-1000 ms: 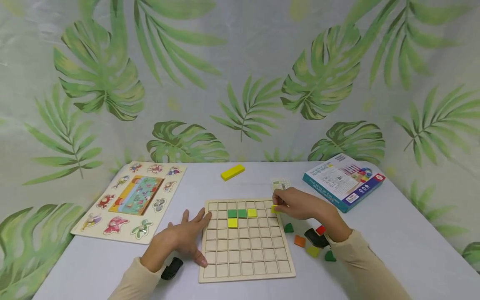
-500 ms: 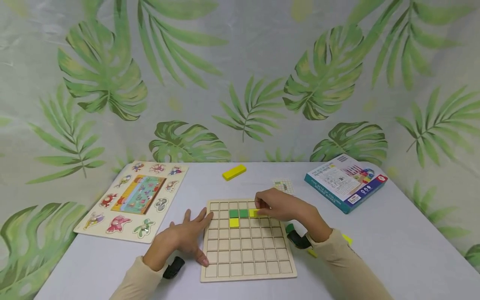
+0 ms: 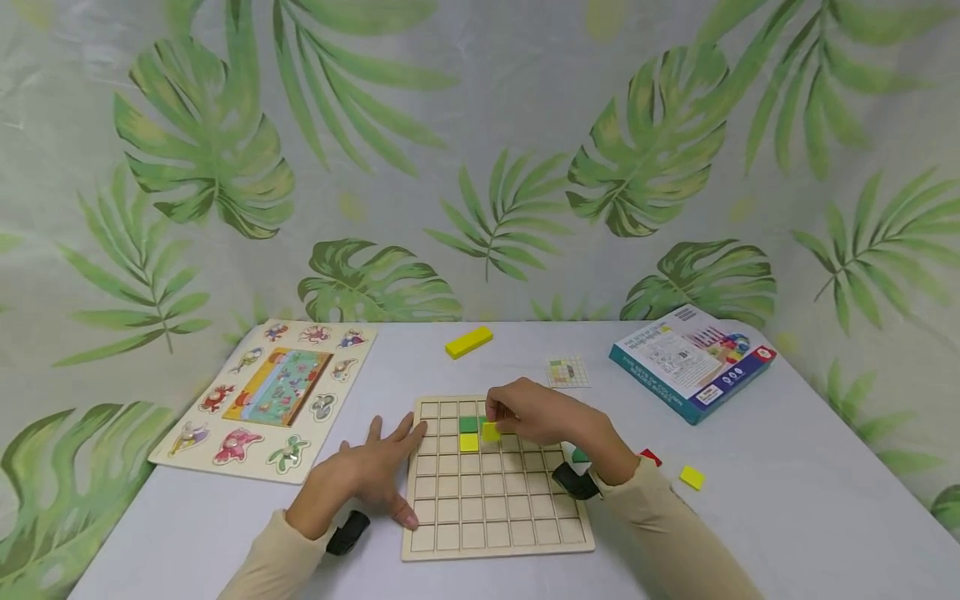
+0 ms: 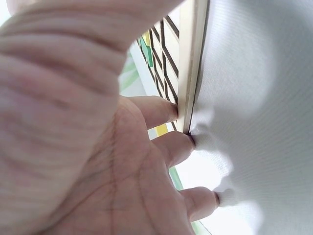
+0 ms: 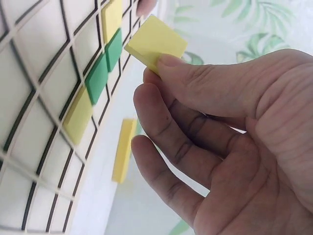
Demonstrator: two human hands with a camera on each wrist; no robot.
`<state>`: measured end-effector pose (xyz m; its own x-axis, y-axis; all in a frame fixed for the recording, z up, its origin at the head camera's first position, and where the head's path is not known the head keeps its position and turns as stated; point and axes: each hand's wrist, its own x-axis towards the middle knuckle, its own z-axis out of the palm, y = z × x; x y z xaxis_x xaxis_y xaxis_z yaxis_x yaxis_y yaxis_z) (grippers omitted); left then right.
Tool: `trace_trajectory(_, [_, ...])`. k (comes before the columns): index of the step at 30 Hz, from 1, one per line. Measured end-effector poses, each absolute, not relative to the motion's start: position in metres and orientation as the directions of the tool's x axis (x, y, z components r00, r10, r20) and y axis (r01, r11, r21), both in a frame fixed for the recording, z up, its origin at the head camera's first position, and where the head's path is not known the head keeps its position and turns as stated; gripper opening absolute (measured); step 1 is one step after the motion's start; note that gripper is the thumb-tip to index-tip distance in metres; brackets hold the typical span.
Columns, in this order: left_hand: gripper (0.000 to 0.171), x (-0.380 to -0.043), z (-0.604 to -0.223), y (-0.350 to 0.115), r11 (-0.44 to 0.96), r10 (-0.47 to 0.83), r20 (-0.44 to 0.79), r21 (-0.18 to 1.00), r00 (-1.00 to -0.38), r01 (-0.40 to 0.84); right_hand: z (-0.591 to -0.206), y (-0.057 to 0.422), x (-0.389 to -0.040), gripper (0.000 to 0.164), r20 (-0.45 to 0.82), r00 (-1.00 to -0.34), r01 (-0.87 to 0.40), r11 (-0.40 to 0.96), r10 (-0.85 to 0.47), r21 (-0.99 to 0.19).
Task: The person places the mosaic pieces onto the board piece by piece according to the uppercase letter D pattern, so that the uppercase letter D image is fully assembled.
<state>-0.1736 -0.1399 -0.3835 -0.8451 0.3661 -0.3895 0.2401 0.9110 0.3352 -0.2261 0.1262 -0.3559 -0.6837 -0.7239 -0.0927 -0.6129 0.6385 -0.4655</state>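
Note:
A pale wooden grid board (image 3: 502,508) lies in front of the person. My left hand (image 3: 375,479) has its fingers spread at the board's left side; in the left wrist view a fingertip touches the board's edge and others rest on the cloth. Over the upper rows, my right hand (image 3: 543,412) pinches a yellow square tile (image 5: 156,41) between thumb and finger, held tilted off the board. Two green tiles (image 5: 96,78) sit side by side in the grid, with a yellow tile (image 5: 78,115) at one end and another yellow tile (image 5: 111,19) by the other green one.
Loose pieces lie right of the board, among them a yellow tile (image 3: 692,477) and a red piece (image 3: 650,457), partly behind the right arm. Farther back are a yellow block (image 3: 468,342), a printed grid card (image 3: 568,373) and a box (image 3: 690,362). An animal puzzle board (image 3: 210,462) lies left.
My right hand has moved left with the yellow tile, from the board's right edge to above the green tiles. The left hand keeps its place at the left edge.

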Motion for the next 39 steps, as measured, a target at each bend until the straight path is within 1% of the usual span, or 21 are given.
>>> trace_trajectory(7, [0.134, -0.174, -0.384, -0.141, 0.908, 0.368, -0.387, 0.346, -0.846, 0.236, -0.361, 0.111, -0.223, 0.003, -0.091, -0.664, -0.623, 0.616, -0.742, -0.482])
trace_trajectory(13, [0.134, -0.174, -0.383, -0.14, 0.908, 0.371, -0.38, 0.339, -0.847, 0.246, -0.365, 0.105, -0.22, 0.004, -0.096, -0.641, -0.645, 0.602, -0.762, -0.471])
trace_trajectory(23, [0.134, -0.174, -0.383, -0.14, 0.912, 0.362, -0.39, 0.336, -0.847, 0.236, -0.369, 0.098, -0.217, 0.01, -0.101, -0.647, -0.66, 0.622, -0.756, -0.422])
trace_trajectory(28, [0.134, -0.174, -0.383, -0.141, 0.914, 0.36, -0.4, 0.332, -0.843, 0.233, -0.37, 0.094, -0.215, 0.008, -0.118, -0.651, -0.662, 0.637, -0.75, -0.396])
trace_trajectory(33, [0.134, -0.175, -0.384, -0.142, 0.915, 0.359, -0.408, 0.33, -0.839, 0.231, -0.37, 0.091, -0.214, 0.006, -0.131, -0.638, -0.678, 0.634, -0.759, -0.372])
trace_trajectory(39, [0.134, -0.175, -0.383, -0.141, 0.909, 0.374, -0.396, 0.335, -0.838, 0.248, -0.373, 0.091, -0.214, 0.006, -0.133, -0.641, -0.681, 0.641, -0.756, -0.355])
